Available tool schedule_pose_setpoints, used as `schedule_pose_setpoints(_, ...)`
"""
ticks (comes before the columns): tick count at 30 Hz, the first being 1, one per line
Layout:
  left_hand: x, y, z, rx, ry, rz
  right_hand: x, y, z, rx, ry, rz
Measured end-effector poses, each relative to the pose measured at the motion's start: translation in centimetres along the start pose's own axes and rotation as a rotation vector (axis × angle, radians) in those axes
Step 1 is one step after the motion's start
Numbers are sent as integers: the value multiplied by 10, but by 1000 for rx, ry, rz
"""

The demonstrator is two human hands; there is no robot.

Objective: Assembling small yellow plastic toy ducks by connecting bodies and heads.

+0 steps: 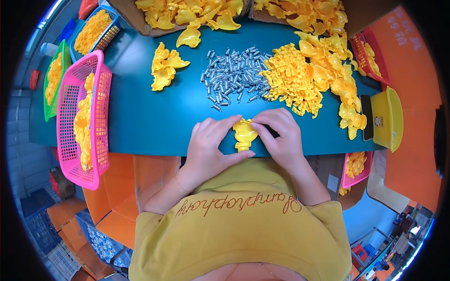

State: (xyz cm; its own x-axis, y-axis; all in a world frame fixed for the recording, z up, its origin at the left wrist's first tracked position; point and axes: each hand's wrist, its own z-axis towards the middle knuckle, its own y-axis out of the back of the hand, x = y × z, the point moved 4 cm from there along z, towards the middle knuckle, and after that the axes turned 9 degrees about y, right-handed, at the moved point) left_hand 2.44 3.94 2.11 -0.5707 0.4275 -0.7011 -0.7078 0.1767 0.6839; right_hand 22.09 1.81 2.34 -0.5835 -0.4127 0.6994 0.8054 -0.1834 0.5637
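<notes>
A yellow plastic shell piece [244,133], hollow side up, is at the table's near edge in front of me. My left hand [206,144] holds it from the left, thumb at its lower end and forefinger at its upper end. My right hand [280,136] has thumb and forefinger pinched at its upper right corner; whether a small part sits between those fingertips, I cannot make out. Just beyond my hands lies a heap of small silver metal springs or cylinders [236,72]. Right of it is a pile of small yellow plastic parts [293,77].
More yellow shells [323,70] run along the right side; a few shells [165,66] lie at the left. Cardboard boxes of shells [187,11] stand at the back. A pink basket [104,126] is at the left edge, a yellow bin [393,119] at the right.
</notes>
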Motion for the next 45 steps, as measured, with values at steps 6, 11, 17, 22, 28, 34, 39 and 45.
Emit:
schedule_pose_setpoints(6,1,0,2,17,24,9,-1,-7,0,10,15,-60)
schedule_pose_setpoints(11,1,-2,3,-5,7,26,-1,-1,2,138,139,-144)
schedule_pose_setpoints(17,-1,-2,4,18,40,36,9,15,7,380,170,-180)
schedule_pose_setpoints(22,2,0,2,28,72,-16,-1,24,34,360,63,-91)
schedule_pose_setpoints(28,-1,5,8,175,133,4,-15,6,58,402,250,-430)
schedule_pose_setpoints(34,3,7,8,185,34,-41,-13,5,60,429,345,-495)
schedule_pose_setpoints(39,7,6,7,176,14,-49,-1,17,51,371,280,-196)
schedule_pose_setpoints(45,7,6,8,165,39,-104,-6,16,42,380,438,-82)
